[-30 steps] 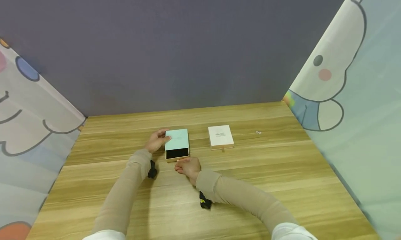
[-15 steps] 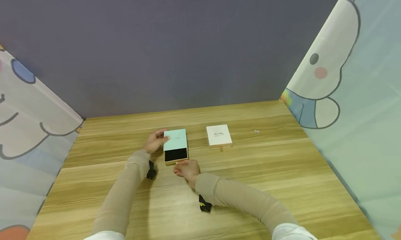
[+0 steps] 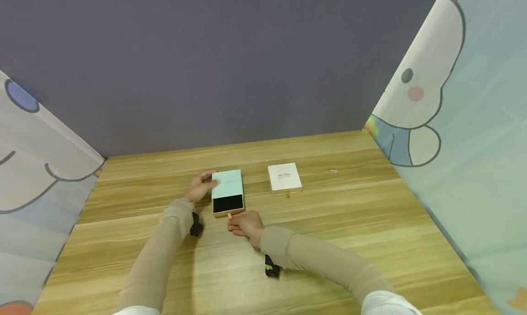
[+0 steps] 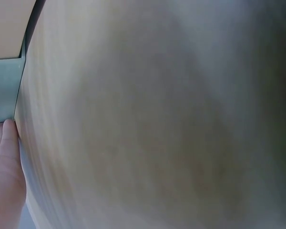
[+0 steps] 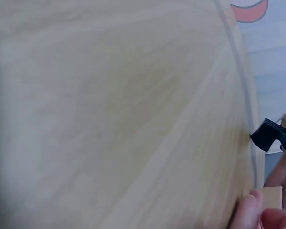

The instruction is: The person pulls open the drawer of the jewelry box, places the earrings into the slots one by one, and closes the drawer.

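My left hand grips the mint-green drawer box at its left side, thumb on the top and fingers around the far left corner. The box's inner drawer stands partly out toward me, showing a black lining. At its front edge a small pale pull tab sticks out, pinched by the fingertips of my right hand. In the left wrist view, part of the mint-green sleeve shows above the left hand. The right wrist view catches fingers close to the tan drawer front.
A white box with dark lettering and a small tab lies right of the green one. Farther right are two tiny pale ring-like pieces. The wooden table meets a grey back panel, with cartoon-printed sheets at both sides.
The drawer has slid farther out of the green sleeve toward me, so more black lining shows. The right hand moved slightly toward me, and the pull tab now shows more. The left hand keeps its grip.
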`<state>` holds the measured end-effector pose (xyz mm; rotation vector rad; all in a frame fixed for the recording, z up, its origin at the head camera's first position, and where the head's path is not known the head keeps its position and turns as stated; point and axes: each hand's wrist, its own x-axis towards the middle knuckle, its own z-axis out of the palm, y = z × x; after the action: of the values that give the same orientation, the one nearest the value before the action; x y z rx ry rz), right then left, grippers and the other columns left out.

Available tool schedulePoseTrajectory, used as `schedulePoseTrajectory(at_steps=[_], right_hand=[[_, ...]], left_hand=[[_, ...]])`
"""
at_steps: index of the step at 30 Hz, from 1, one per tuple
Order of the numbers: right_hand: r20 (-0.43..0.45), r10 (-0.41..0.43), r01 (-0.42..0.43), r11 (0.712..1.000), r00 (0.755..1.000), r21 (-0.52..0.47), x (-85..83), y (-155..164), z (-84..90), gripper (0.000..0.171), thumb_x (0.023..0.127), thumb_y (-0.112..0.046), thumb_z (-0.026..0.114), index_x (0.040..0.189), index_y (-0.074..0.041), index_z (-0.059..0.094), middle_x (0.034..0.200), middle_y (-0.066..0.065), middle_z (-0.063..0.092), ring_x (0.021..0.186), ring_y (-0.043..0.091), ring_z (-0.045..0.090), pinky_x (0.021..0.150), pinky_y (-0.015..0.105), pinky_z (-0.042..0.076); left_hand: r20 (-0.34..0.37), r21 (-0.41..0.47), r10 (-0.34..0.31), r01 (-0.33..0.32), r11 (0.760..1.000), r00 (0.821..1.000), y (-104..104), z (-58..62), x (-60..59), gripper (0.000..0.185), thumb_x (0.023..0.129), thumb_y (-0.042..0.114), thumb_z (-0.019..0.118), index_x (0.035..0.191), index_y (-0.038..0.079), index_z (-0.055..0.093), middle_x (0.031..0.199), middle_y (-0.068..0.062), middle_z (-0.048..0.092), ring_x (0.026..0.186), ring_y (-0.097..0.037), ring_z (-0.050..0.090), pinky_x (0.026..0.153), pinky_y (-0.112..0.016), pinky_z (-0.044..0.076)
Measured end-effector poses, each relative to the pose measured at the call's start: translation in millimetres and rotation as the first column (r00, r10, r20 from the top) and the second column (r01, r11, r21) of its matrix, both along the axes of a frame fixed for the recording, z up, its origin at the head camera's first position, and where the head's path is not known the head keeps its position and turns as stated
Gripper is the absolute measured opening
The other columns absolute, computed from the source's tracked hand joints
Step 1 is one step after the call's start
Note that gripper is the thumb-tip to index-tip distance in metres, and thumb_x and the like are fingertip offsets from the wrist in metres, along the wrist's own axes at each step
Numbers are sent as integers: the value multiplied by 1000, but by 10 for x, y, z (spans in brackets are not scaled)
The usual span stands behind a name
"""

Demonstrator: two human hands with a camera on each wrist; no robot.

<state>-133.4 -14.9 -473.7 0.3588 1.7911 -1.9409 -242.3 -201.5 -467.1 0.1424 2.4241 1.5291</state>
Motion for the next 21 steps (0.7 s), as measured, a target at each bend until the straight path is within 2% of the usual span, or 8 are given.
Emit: schedulePoseTrajectory(at_steps=[6,8,11,14,16,17,19,21], right_hand=[[-35,139,-138,990,990,39,19,273,81,25,84,-4,61,109,2,65,97,14,70,70,6,65,65,20,55],[-79,174,-170,984,982,56,0,408,110,27,85,-6,61,110,4,63,102,16,68,78,10,66,70,23,56],[-157,220,-206,973,963,101,-64,640,154,30,88,-8,59,114,6,59,109,18,65,91,17,65,81,27,54],[-270,283,-226,948,920,225,-131,888,229,30,90,-10,56,116,6,58,111,17,64,100,22,62,88,31,52],[-372,336,-206,915,865,348,-189,1051,264,27,91,-10,56,113,4,60,108,14,65,98,22,62,86,30,52],[-431,367,-177,890,824,419,-218,1131,275,24,90,-9,56,111,3,62,106,13,66,95,21,63,83,29,53],[-547,424,-85,839,722,538,-284,1283,288,20,89,-5,57,105,2,65,102,12,68,90,20,64,78,28,54],[-615,492,23,769,617,639,-346,1440,306,17,88,-4,58,103,0,66,100,10,68,81,19,64,71,27,55]], left_hand=[[29,20,0,0,1000,1000,37,142,58,54,94,17,53,140,-2,33,145,-25,27,134,-40,25,110,-51,25],[32,21,1,-1,1000,999,26,122,54,54,94,18,53,140,-1,33,146,-25,26,134,-40,25,111,-50,24],[19,7,-3,3,1000,1000,-28,7,-2,55,93,23,54,140,2,34,147,-22,25,135,-38,24,111,-49,25],[5,0,-6,6,1000,1000,-40,-28,-18,56,93,24,54,141,3,33,148,-22,24,135,-38,24,111,-49,25],[0,-3,-3,3,1000,1000,-34,-32,-18,55,93,24,54,140,4,34,148,-22,25,135,-38,24,111,-50,25],[-1,-3,-3,3,1000,1000,-31,-35,-19,55,93,24,55,140,4,35,148,-22,25,135,-38,25,111,-50,26],[5,6,0,0,1000,1000,-25,-37,-22,55,93,24,55,140,5,35,147,-21,26,135,-37,25,111,-49,26],[9,6,-1,1,1000,1000,-18,-24,-16,55,93,24,56,140,5,36,147,-21,26,135,-37,26,110,-49,27]])
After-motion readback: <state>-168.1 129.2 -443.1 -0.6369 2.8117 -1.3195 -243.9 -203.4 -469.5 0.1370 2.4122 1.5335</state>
